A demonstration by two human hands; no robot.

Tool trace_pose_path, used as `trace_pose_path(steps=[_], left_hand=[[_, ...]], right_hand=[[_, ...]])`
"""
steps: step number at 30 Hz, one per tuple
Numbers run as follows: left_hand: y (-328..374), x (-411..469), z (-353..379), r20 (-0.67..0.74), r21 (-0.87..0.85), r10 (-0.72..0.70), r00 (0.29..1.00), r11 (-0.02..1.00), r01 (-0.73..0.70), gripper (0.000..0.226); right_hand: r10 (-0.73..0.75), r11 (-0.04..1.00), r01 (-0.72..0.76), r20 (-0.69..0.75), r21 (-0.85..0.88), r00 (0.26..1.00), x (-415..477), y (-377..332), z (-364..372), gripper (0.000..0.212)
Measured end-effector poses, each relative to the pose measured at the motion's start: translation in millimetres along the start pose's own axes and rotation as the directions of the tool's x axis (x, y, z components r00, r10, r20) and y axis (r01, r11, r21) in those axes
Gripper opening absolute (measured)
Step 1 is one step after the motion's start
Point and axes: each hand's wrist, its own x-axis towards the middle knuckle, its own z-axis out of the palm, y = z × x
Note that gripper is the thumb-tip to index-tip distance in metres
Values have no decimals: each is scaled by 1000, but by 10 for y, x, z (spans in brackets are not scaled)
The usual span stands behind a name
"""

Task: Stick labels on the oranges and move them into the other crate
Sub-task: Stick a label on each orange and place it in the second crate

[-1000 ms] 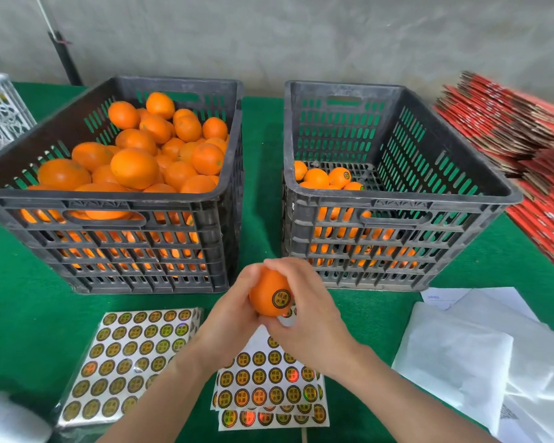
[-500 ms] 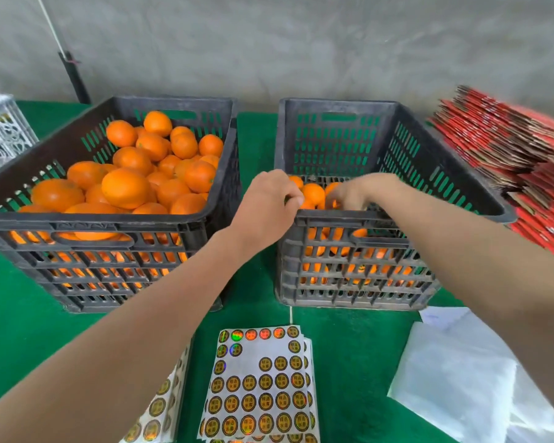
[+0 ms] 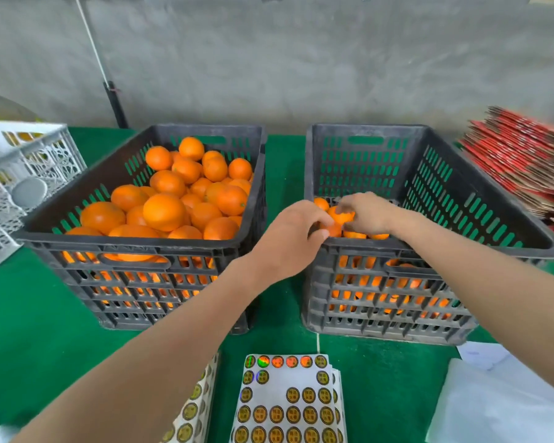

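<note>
- My right hand (image 3: 367, 215) holds an orange (image 3: 341, 215) inside the right crate (image 3: 429, 251); my left hand (image 3: 293, 238) touches it with curled fingers, grip unclear.
- Done: a shallow layer of oranges fills this crate.
- Remaining: the left crate (image 3: 135, 247) is heaped full; the label sheet (image 3: 288, 401) has many labels.
</note>
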Motion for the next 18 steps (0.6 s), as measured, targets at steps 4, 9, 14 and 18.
trace_pose_path(steps=[4,9,14,18], left_hand=[[-417,-40,-472,-209,9,-84,974,996,88,24],[-1274,-25,-1162,-246,484,-533,810,656,579,64],[-1769,-187,-1279,49,478,-611,790,708,519,77],[-1736,-257,-1237,-147,263,-580,801,758,597,79]], right_hand=[[-39,938,253,-654,236,756,-245,-276,-112,21],[-275,944,330,-518,15,810,-398,-746,30,28],[-255,954,300,-477,20,841,-394,-715,13,26],[-261,954,299,-497,-3,828,-429,-755,22,22]])
